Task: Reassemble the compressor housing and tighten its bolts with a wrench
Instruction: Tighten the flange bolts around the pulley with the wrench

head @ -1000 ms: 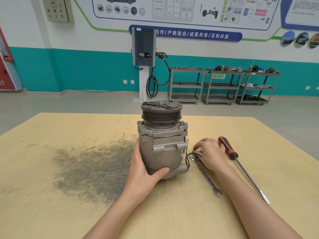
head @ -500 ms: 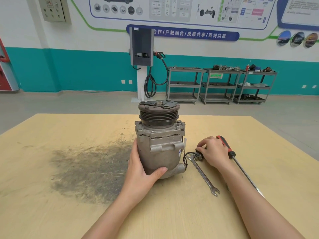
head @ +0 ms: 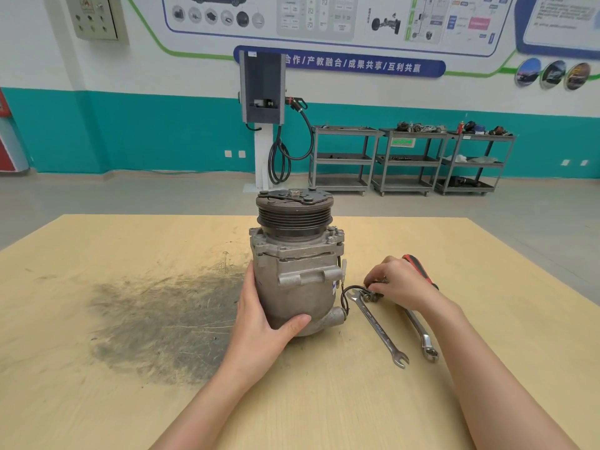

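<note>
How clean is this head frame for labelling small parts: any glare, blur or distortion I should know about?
Head view: lighting is even and soft, with faint shadows under the compressor and both hands. The wide lens bows the table edges and wall lines. The wrench shows mild shine, no harsh glare. The small parts at the right hand fingertips are too small to resolve; the background carts look soft.

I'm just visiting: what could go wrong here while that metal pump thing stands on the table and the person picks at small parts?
The compressor stands upright on its rounded end, steadied only by the left hand; if that hand lets go, it might topple. The right hand is picking at small bolts beside the wrench; one could roll away. The thin black wire loops near them and might snag.
</note>
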Available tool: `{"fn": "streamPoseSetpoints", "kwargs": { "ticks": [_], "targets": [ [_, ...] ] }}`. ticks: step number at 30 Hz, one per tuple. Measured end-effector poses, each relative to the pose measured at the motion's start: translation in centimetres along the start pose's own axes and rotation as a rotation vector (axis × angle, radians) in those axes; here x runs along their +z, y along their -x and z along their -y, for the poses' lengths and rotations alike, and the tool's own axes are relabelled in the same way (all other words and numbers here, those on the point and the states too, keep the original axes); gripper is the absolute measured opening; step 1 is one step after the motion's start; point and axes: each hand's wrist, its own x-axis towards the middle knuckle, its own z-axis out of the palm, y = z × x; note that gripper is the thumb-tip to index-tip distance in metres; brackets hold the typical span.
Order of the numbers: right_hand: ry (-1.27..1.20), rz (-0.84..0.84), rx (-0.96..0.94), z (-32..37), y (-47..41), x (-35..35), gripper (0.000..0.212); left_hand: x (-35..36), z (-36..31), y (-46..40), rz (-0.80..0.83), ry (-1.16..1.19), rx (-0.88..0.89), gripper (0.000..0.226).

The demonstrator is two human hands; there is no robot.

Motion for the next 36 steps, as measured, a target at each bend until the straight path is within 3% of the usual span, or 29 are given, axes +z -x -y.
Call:
{"fn": "streamPoseSetpoints", "kwargs": {
  "ticks": [6, 10, 17, 21, 29, 36],
  "targets": [
    [-0.075, 0.113, 0.068, -1.6, 0.3, -0.8, 0.025, 0.0, 0.2, -0.1, -0.009, 0.000, 0.006, 0.112],
    [-0.021, 0.131, 0.072, -1.9, 0.2, -0.7, 0.019, 0.0, 0.3, -0.1, -0.013, 0.004, 0.010, 0.113],
    [-0.063, 0.075, 0.065, -2.1, 0.0, -0.3, 0.009, 0.1, 0.5, -0.2, -0.023, -0.004, 0.013, 0.110],
    [-0.117, -0.014, 0.039, -2.4, -0.1, -1.4, 0.013, 0.0, 0.3, -0.1, -0.008, 0.005, 0.011, 0.109],
    [-0.114, 0.063, 0.039, -2.7, 0.4, -0.6, 0.019, 0.0, 0.2, -0.1, -0.001, 0.017, 0.008, 0.113],
    [-0.125, 0.008, 0.047, -2.6, 0.0, -0.5, 0.012, 0.0, 0.4, -0.1, -0.007, 0.020, 0.016, 0.110]
  ]
}}
